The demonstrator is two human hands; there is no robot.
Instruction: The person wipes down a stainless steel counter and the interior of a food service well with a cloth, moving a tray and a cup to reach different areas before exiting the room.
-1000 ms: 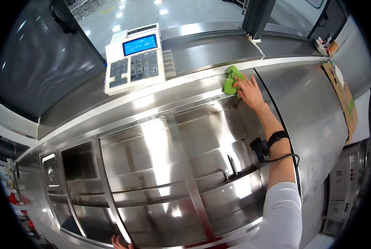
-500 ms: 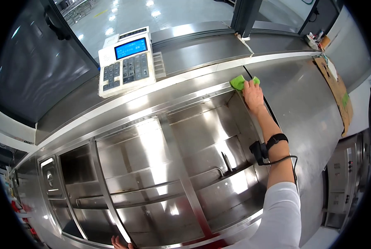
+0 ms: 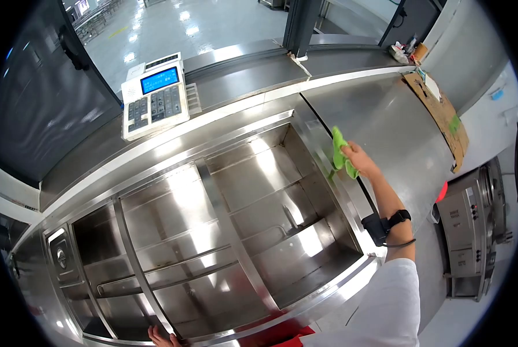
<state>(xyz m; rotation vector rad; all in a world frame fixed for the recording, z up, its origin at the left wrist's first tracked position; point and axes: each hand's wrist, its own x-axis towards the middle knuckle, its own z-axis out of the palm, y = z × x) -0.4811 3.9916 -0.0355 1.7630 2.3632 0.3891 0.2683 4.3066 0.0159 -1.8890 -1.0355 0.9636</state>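
A green cloth (image 3: pixel 339 151) is pinched in my right hand (image 3: pixel 360 160), its folds hanging over the steel strip at the right side of the sunken wells. The hand is over the dark seam (image 3: pixel 320 115) between the well unit and the flat steel counter (image 3: pixel 398 124). On that forearm sits a black strap with a small device (image 3: pixel 376 229) and a cable. Down at the front edge of the steel well unit (image 3: pixel 305 309), my left hand (image 3: pixel 163 337) rests with its fingers apart, partly cut off by the frame.
A white keypad scale (image 3: pixel 155 95) with a blue display stands on the back ledge. Metal dividers (image 3: pixel 236 231) split the wells, and a steel lid (image 3: pixel 62 258) lies at far left. Cardboard (image 3: pixel 441 115) lies along the right edge, near a steel appliance (image 3: pixel 464 225).
My right hand has drawn the green cloth from the far corner of the well toward me along the right rim. The view has shifted right; my left hand stays at the front edge.
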